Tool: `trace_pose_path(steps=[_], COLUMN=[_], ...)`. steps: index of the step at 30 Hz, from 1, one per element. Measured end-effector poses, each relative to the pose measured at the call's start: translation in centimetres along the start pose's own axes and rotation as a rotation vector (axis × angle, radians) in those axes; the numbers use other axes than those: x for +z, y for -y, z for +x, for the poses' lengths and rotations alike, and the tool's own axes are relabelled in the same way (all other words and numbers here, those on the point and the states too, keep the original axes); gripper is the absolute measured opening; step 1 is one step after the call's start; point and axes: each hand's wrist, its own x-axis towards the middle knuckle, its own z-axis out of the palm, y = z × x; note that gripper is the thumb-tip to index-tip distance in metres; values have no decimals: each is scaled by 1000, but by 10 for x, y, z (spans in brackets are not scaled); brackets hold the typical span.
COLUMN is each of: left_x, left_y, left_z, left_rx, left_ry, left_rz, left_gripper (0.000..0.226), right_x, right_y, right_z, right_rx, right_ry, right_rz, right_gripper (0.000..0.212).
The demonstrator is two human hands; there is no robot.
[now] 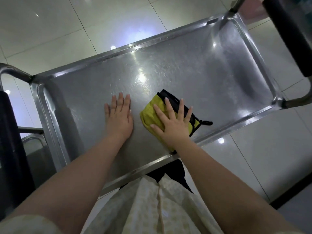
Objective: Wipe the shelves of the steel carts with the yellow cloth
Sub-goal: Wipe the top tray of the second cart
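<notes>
On the cart shelf (168, 68), right hand (172, 122) presses yellow cloth (150, 114), seemingly damp.

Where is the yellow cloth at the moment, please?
In the head view, the yellow cloth lies on the steel cart's shelf near its front rim, under the flat right hand, just right of the left hand.

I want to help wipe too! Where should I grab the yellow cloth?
Probably the bunched yellow end of the cloth, coming from above on its left. It puffs up off the shelf there, and the right hand lies flat over the rest.
</notes>
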Motion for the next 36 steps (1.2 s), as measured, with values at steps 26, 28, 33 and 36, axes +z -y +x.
trace_pose_path(steps=[26, 28, 33, 36], left_x=[4, 3, 2, 6], left_y=[12, 12, 10, 11], left_z=[28, 28, 29, 30], left_rx=[-49, -70, -62, -75], left_ry=[63, 70, 67, 73], left_rz=[97, 65, 80, 99], left_gripper=[63, 61, 67, 65], right_x=[-6, -4, -16, -31], right_y=[71, 80, 2, -67], right_z=[99, 96, 129, 155], right_rx=[71, -51, 30, 322], right_ry=[-20, -18, -19, -4], right_rz=[98, 98, 80, 129], right_gripper=[65, 61, 56, 57])
